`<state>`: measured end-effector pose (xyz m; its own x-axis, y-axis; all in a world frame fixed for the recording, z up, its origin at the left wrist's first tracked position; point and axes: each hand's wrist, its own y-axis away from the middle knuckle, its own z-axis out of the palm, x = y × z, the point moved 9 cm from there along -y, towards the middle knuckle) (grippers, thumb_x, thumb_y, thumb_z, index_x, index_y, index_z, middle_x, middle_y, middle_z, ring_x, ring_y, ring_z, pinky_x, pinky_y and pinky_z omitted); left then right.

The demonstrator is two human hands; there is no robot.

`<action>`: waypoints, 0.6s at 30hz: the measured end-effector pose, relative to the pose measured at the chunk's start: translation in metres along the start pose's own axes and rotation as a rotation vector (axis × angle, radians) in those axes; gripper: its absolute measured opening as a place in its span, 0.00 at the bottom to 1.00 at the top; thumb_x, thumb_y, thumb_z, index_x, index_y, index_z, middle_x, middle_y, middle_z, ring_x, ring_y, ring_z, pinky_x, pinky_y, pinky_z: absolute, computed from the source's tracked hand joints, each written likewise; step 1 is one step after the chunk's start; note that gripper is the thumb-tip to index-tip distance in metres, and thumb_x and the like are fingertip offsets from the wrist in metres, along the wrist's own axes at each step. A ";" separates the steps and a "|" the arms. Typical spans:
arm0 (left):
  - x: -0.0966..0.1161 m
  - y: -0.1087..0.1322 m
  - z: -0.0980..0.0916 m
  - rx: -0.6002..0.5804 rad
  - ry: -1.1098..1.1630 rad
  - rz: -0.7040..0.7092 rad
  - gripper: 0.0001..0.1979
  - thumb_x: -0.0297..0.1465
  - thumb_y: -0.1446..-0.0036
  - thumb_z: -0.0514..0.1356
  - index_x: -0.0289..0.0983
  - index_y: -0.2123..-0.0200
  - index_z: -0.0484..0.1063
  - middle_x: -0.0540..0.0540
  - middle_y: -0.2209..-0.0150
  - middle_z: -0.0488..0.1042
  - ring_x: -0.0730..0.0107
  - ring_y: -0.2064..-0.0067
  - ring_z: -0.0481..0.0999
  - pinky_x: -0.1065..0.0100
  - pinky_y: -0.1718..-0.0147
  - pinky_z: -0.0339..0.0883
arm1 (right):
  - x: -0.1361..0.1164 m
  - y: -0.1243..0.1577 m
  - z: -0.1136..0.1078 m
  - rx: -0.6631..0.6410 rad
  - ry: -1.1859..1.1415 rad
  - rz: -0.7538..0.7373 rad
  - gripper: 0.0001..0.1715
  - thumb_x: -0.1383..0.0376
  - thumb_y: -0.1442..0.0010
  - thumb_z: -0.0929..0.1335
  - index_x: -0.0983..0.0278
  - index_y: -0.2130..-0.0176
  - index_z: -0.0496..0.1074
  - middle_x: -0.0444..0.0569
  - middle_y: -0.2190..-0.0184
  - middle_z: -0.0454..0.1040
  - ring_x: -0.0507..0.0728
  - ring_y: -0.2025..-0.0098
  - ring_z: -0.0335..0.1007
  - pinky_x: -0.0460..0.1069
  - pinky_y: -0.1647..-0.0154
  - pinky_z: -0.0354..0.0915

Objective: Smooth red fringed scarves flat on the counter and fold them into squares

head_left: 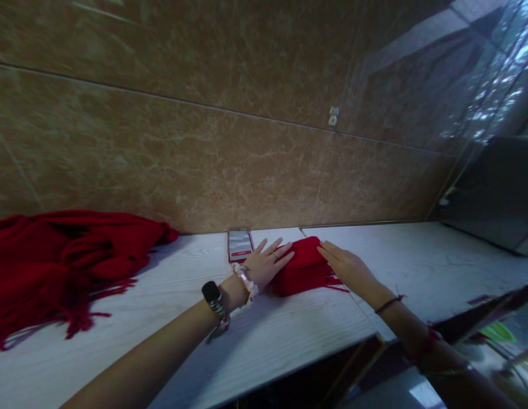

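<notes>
A red cloth (304, 267), folded into a thick compact bundle with a few fringe strands at its right side, lies on the white wood-grain surface. My left hand (268, 264) rests with spread fingers on the bundle's left part. At the bundle's right edge, my right hand (347, 266) touches it with its fingers stretched out. Just left of the bundle, near the wall, is a phone-like flat item (239, 245) with a red edge; part of its screen is blurred. A second red fringed cloth (68, 264) lies loosely heaped at the far left.
A brown marble-patterned wall (196, 153) rises behind the white surface (170, 341), with a small white hook (333, 116) on it. A dark box-like object (494, 193) stands at the right. The surface's front edge has dark open space below.
</notes>
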<state>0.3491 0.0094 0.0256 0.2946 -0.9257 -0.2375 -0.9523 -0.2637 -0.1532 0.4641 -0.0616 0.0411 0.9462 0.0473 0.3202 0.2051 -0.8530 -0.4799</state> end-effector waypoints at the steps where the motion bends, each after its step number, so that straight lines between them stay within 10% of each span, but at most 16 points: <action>1: 0.002 0.001 0.009 -0.059 0.031 0.002 0.33 0.18 0.47 0.47 0.41 0.39 0.46 0.43 0.37 0.43 0.59 0.37 0.40 0.50 0.44 0.44 | -0.002 0.002 0.005 -0.022 -0.022 -0.009 0.31 0.82 0.50 0.56 0.69 0.48 0.64 0.59 0.48 0.66 0.57 0.47 0.62 0.53 0.48 0.63; 6: 0.005 0.006 0.022 -0.153 0.238 0.016 0.44 0.20 0.59 0.59 0.39 0.38 0.43 0.41 0.37 0.41 0.53 0.37 0.40 0.52 0.44 0.45 | 0.003 -0.002 0.005 -0.085 -0.186 0.030 0.33 0.81 0.54 0.56 0.70 0.51 0.67 0.56 0.50 0.69 0.55 0.48 0.64 0.53 0.46 0.61; 11: -0.005 -0.019 -0.008 0.014 0.379 -0.042 0.16 0.32 0.42 0.55 0.40 0.50 0.64 0.44 0.47 0.63 0.59 0.49 0.65 0.58 0.54 0.62 | 0.020 -0.044 -0.023 0.045 -0.268 0.153 0.26 0.76 0.47 0.55 0.70 0.52 0.68 0.56 0.50 0.68 0.56 0.46 0.61 0.56 0.44 0.57; 18: 0.007 -0.033 -0.011 0.072 0.387 -0.063 0.14 0.34 0.40 0.53 0.35 0.53 0.64 0.43 0.53 0.66 0.66 0.56 0.69 0.59 0.59 0.66 | 0.004 -0.040 0.053 -0.194 -0.350 0.222 0.23 0.68 0.39 0.55 0.70 0.48 0.63 0.58 0.47 0.65 0.56 0.44 0.58 0.54 0.45 0.58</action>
<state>0.3815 0.0090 0.0399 0.2878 -0.9455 0.1520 -0.9213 -0.3167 -0.2257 0.4732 0.0000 0.0179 0.9964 -0.0031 -0.0848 -0.0313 -0.9422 -0.3336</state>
